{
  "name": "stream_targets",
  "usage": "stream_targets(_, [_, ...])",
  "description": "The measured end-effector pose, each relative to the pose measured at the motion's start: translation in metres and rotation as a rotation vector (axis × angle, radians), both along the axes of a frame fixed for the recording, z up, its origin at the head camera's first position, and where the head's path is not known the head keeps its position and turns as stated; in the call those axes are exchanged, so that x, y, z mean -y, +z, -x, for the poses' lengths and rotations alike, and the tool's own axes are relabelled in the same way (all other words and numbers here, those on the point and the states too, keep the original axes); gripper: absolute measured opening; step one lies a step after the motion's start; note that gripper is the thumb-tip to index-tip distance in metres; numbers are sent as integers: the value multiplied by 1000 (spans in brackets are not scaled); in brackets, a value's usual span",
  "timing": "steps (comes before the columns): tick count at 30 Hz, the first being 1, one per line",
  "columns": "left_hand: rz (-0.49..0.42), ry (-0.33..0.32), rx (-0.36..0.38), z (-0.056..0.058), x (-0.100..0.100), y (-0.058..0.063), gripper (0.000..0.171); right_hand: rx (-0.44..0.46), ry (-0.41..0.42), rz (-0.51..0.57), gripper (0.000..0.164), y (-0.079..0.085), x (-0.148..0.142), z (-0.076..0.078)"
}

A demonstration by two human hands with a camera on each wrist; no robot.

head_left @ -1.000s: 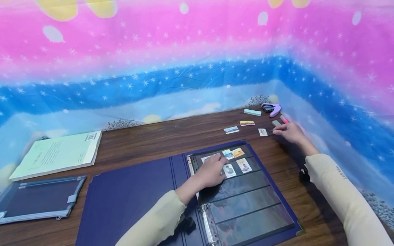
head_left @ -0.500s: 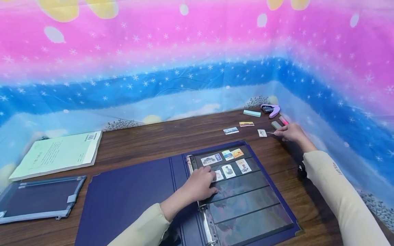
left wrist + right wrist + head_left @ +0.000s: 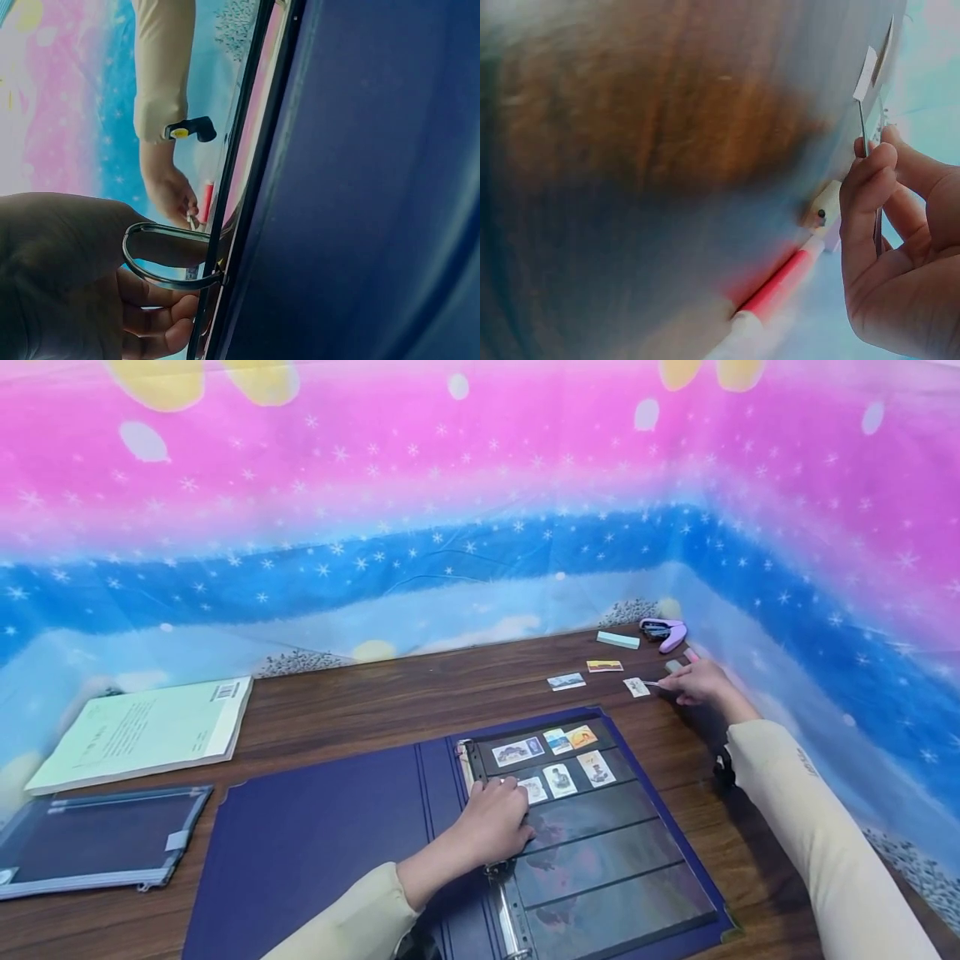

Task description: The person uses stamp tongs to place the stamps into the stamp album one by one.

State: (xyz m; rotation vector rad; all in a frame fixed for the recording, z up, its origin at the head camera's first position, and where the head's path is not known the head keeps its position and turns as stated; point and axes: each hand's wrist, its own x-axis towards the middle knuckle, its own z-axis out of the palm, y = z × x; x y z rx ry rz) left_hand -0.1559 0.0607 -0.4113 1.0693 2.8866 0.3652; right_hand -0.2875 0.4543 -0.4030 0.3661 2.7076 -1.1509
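dark blue album (image 3: 322,843), spread flat towards the near edge of the table (image 3: 360,706); black page (image 3: 607,860) on its right side, small stamps (image 3: 559,781) in the two top rows.

change: left hand (image 3: 491,822) drawn back from over the stamps to the page's left border; second row now mostly uncovered, its leftmost piece partly behind the hand. one loose stamp (image 3: 636,687), towards the table's far right corner, shifted slightly towards the album and turned askew. bearing on the work, as judged: the page is easier to read, and the loose stamp seems under control but is not yet at the page.

right hand (image 3: 701,683): fingers closed in a pinch round slim tweezers (image 3: 862,126), tips at the loose stamp's edge; whether the stamp is clear of the table, cannot tell.

left hand: fingers loosely bent, resting at the page border, thumb just behind a metal ring (image 3: 169,284); no grip seen.

nearby: blue stamp (image 3: 566,682) and yellow stamp (image 3: 604,666), lying apart, left of the loose one; light green block (image 3: 618,640) and purple stapler (image 3: 664,633) by the far right corner; pink pen (image 3: 780,281) beside the right hand.
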Motion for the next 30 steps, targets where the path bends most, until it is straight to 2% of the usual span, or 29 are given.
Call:
stream_targets(4, [14,-8,2,1,-1,0,28,16,-1,20,41,4,0,3])
stream_targets(8, [24,-13,3,-1,-1,1,26,31,1,40,28,5,-1,4])
stream_targets(10, [29,-13,3,-1,-1,1,25,44,6,38,29,3,0,5])
stream_targets(12, [21,-15,-1,-2,-1,1,24,58,6,48,42,2,1,5])
stream_targets(15, [1,-24,-15,-1,-1,-3,24,82,-10,85,87,-1,2,6])
stream_targets(16, [-5,-26,-13,-1,0,-3,25,88,-20,104,99,-1,3,6])
stream_targets(17, [-12,-27,-9,0,0,-3,25,96,-30,119,102,-1,4,6])
stream_targets(19, [-15,-24,5,1,0,-4,26,115,-52,155,87,-3,6,6])
stream_targets(22, [-10,-12,42,2,0,-2,26,144,-61,182,31,-4,10,6])
stream_targets(23, [-10,-10,48,3,0,-2,25,155,-61,187,19,-4,11,6])
stream_targets(30, [-9,-17,72,4,2,-1,23,179,-47,149,21,-6,19,8])
